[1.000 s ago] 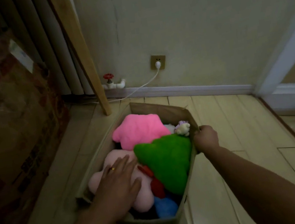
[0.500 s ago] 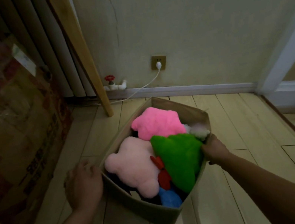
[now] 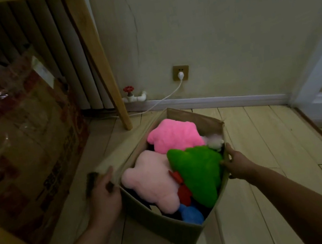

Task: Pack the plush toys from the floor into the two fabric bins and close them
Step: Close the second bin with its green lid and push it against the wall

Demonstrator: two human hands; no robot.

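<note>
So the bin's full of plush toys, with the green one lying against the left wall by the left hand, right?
Not quite. In the head view the green plush lies against the right wall of the fabric bin, next to the right hand. The pale pink plush is the one nearer the left hand.

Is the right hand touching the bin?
Touching. The head view shows the right hand on the right rim of the bin, fingers curled over the edge beside the green plush.
</note>
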